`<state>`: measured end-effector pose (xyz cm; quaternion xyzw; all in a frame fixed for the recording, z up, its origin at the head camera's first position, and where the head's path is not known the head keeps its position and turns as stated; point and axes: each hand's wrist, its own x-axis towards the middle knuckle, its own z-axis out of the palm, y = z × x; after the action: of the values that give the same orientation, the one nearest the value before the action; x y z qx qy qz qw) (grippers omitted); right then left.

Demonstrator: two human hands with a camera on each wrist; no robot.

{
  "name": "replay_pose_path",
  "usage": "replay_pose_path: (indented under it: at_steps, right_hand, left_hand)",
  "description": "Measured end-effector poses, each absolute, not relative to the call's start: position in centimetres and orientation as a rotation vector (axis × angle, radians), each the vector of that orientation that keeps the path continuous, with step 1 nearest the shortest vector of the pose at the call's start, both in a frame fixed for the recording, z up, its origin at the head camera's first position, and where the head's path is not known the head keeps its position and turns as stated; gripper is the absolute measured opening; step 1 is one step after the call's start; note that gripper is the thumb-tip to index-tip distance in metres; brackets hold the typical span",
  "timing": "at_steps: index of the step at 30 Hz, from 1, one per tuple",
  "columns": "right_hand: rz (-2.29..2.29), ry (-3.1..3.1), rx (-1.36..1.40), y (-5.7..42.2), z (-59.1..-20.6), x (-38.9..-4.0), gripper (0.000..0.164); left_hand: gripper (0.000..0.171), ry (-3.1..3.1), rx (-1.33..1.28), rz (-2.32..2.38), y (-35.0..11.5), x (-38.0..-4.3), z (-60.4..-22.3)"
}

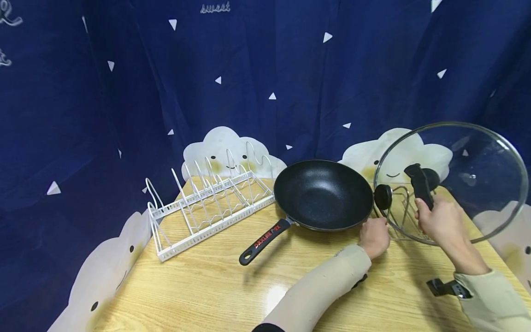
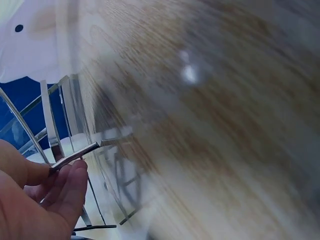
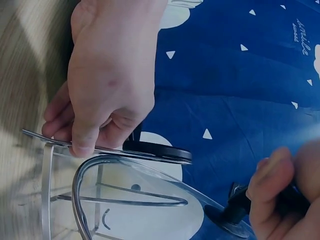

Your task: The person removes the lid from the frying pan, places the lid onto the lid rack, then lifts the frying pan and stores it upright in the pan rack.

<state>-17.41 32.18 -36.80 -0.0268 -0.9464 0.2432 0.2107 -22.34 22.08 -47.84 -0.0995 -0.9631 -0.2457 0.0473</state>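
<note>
My right hand (image 1: 444, 223) grips the black handle (image 1: 421, 186) of a large, steel-rimmed glass lid (image 1: 489, 138). The lid stands tilted up at the table's right side, over a small metal wire rack (image 1: 400, 198). My left hand (image 1: 374, 237) is low beside the wok, and in the left wrist view its thumb and fingers pinch a thin metal bar (image 2: 75, 157) of the rack. A black disc (image 3: 160, 150) sits along that bar in the right wrist view. Whether the lid touches the rack, I cannot tell.
A black wok (image 1: 323, 196) rests mid-table, its handle (image 1: 265, 242) pointing front left. Left of it stands a long white dish rack (image 1: 215, 235) with upright wire dividers. Behind the wooden table (image 1: 199, 286) hangs a dark blue curtain (image 1: 249, 55) with white shapes.
</note>
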Motion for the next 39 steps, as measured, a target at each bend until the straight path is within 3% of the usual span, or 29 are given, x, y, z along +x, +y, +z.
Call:
replay_pose_path:
  at_steps: [32, 39]
  right_hand:
    - [0.659, -2.692, -0.037, 31.7, -37.1, -18.7, 0.035]
    - [0.638, -2.707, -0.003, 31.0, -37.6, -19.4, 0.030]
  left_hand:
    - [0.018, -2.903, -0.368, -0.644, 22.2, -23.0, -48.3]
    - [0.014, -2.935, -0.391, -0.602, 22.5, -22.8, -48.1]
